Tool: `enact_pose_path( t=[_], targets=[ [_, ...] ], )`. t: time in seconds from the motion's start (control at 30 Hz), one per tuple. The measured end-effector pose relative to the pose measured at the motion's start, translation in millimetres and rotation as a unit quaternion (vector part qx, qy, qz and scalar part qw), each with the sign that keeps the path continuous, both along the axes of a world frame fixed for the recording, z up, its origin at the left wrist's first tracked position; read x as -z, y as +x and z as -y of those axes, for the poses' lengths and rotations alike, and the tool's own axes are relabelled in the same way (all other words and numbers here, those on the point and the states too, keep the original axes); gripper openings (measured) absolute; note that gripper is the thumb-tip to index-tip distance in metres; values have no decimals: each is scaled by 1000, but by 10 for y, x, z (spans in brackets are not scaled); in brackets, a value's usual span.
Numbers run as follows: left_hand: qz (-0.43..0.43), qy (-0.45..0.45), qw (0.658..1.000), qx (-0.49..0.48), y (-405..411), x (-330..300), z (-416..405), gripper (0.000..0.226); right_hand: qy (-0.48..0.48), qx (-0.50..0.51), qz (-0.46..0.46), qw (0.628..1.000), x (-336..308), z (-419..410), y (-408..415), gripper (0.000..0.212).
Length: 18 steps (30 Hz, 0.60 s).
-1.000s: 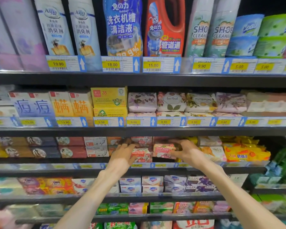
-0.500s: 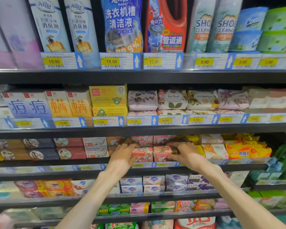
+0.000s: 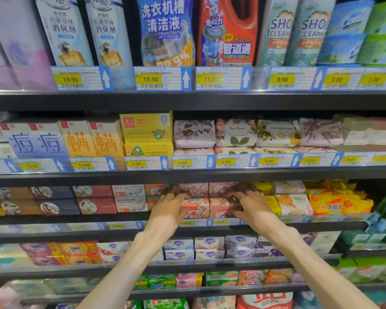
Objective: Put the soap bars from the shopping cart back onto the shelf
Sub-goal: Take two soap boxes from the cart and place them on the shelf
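Both hands are up at the third shelf [image 3: 54,221] from the top, on the pink Goat Soap bars.

Left hand [image 3: 168,210]: fingers fairly straight, lying over the left end of the left pink bar [image 3: 193,208] and reaching up toward the stack above. Reads as pressing or steadying rather than gripping; the fingertips are partly lost in shadow.

Right hand [image 3: 251,208]: fingers bent over the right end of the right pink bar [image 3: 221,207]. Whether it truly pinches the bar or only pushes it I cannot tell; the thumb is hidden.

The two pink bars sit side by side in the lower front row, faces forward, touching each other, with a second row of pink bars [image 3: 193,189] above. White Goat Soap boxes [image 3: 129,205] lie just left, yellow MeLy packs [image 3: 293,205] just right. The shopping cart is not in view.

Judgement: step in hand is seating and squaring the bars in their slot.

To do it well:
- Push from both ends together so the pair slides back evenly, without skewing.
- Keep labels facing out, flush with the neighbours' fronts, behind the price strip [image 3: 207,223].
- Keep pressure low; the upper row rests on these bars and could tip forward.
- Avoid nudging the yellow packs sideways.
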<state>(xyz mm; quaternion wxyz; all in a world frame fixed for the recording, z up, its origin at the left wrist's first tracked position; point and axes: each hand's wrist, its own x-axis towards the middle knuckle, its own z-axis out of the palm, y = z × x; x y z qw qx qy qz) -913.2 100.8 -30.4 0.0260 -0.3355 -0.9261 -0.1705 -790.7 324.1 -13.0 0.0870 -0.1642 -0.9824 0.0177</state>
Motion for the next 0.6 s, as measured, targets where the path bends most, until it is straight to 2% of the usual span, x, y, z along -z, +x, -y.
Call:
enact_pose_path(
  t=[0.2,0.3,0.4,0.5,0.6],
  targets=[
    [-25,-10,1000,7,41,-15,24,46,11,-21,-12,1000,-1,3,79,49],
    [-65,14,998,20,119,12,111,45,6,-47,-63,997,31,-14,199,43],
    [-116,48,992,13,240,9,221,43,26,-99,-142,984,43,41,277,32],
    [-149,68,986,-13,419,-56,388,39,34,-173,-150,973,-85,259,240,28],
    [-172,50,982,-57,642,-61,678,35,19,-257,-138,956,-180,554,129,29]
  ],
)
